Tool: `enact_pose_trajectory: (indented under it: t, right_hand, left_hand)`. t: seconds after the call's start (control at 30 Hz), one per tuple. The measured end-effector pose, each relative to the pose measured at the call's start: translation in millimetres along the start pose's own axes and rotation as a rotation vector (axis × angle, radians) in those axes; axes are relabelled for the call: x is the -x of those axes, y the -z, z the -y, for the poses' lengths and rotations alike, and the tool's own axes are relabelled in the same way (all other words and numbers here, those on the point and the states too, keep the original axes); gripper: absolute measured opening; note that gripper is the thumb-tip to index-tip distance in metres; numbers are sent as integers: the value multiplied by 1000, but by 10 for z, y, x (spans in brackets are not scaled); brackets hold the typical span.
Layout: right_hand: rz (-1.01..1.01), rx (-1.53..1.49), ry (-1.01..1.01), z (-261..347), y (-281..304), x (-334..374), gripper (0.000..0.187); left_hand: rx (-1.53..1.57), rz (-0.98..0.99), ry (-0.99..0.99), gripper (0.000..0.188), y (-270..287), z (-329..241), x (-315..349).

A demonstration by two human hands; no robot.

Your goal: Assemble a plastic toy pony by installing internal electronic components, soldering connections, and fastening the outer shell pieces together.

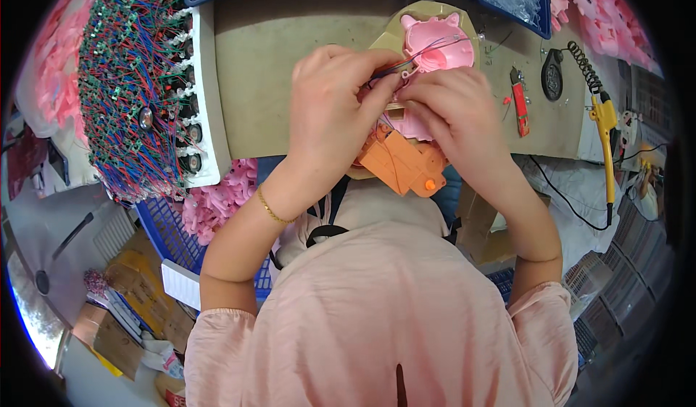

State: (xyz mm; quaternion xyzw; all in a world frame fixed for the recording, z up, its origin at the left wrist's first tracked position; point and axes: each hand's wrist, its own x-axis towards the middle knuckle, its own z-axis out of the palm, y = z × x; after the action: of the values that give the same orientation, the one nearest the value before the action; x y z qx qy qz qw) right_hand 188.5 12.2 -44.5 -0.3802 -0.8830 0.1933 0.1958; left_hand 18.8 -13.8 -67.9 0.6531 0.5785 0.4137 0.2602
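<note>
A pink plastic toy shell (440, 39) with two small ears lies hollow side up on a tan holder (391, 36). Thin coloured wires (426, 52) run across it. Over the shell's near part, my left hand (330, 106) is closed, thumb and forefinger pinching the wires. Close beside it, my right hand (458, 110) is closed too, fingertips pressed together at the shell; what they hold is hidden. Just below the hands is an orange plastic box (399, 162) with a wire across it, at the table's near edge.
At the left, a white tray (206, 110) carries many wired circuit boards (130, 73) and round black parts. Blue bins (511, 5) of clear plastic pieces line the far edge. Red-handled cutters (520, 102), a black oval object (552, 76) and a yellow corded tool (605, 139) are at the right.
</note>
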Motion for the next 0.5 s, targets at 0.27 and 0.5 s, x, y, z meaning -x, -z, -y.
enact_pose_trajectory:
  t: [0.27,0.5]
  right_hand:
    - [16,50,-33,57,-44,-24,6]
    - [111,41,-94,162,164,216,30]
  left_hand:
    - [343,90,204,18,38,-57,-37]
    - [562,-55,266,16,126,37,-19]
